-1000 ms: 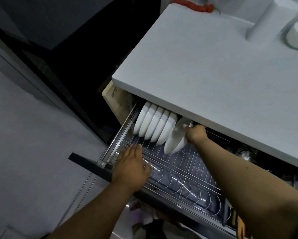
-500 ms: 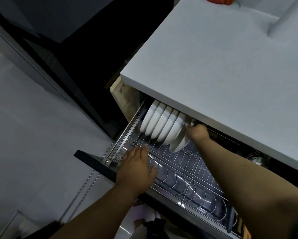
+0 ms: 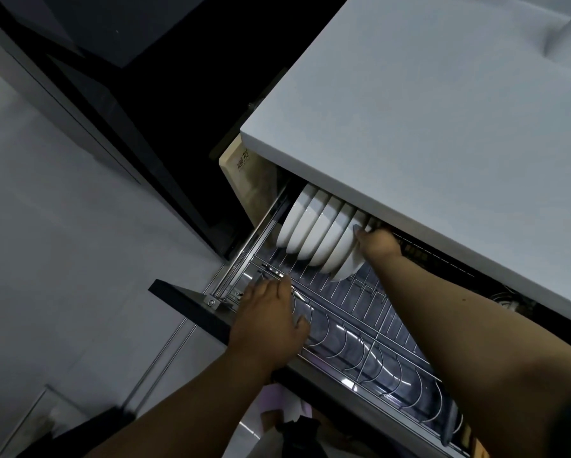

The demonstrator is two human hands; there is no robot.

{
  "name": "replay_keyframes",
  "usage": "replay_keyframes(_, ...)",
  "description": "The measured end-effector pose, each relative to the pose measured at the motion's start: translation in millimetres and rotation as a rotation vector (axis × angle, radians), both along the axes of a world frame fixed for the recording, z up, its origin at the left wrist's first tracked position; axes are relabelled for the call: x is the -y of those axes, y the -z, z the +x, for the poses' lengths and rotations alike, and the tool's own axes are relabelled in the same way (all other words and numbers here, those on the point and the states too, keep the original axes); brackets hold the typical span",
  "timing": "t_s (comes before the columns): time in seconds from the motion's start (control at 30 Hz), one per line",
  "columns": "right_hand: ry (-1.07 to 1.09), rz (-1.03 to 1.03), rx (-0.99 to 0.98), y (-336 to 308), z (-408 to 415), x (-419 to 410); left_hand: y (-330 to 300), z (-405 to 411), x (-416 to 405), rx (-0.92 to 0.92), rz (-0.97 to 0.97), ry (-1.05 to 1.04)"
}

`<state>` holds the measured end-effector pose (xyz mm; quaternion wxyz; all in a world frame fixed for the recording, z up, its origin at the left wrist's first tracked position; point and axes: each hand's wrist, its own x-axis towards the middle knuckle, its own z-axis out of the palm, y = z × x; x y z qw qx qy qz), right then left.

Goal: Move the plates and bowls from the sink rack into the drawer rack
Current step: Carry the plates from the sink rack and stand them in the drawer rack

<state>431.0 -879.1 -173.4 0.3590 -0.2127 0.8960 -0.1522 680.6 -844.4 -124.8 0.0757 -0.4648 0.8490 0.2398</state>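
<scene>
The pulled-out drawer rack (image 3: 360,312) of chrome wire lies below the counter. Several white bowls (image 3: 313,226) stand on edge in a row at its back left. My right hand (image 3: 378,241) reaches under the counter edge and holds the rim of the nearest white bowl (image 3: 348,271), which leans against the row. My left hand (image 3: 267,322) rests flat, fingers straight, on the rack's front left wires beside the drawer front. The sink rack is out of view.
The white countertop (image 3: 426,120) overhangs the back of the drawer and hides the bowls' tops. A wooden cutting board (image 3: 254,180) stands left of the drawer. The dark drawer front (image 3: 185,295) juts toward the grey floor (image 3: 62,259). Curved plate dividers (image 3: 376,355) line the front row.
My right hand has pushed the last bowl further back and upright against the row. The left hand stays on the rack front. The camera has moved closer and tilted down.
</scene>
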Motion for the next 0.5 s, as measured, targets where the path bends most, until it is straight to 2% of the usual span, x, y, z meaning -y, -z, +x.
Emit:
replay_keyframes(0.33,0.006,0.004,-0.017,0,2,0,-1,1,1,-0.004,0.015,0.001)
replay_keyframes(0.5,0.063,-0.073,-0.024,-14,17,-14,-3,0,0,-0.008,-0.004,0.003)
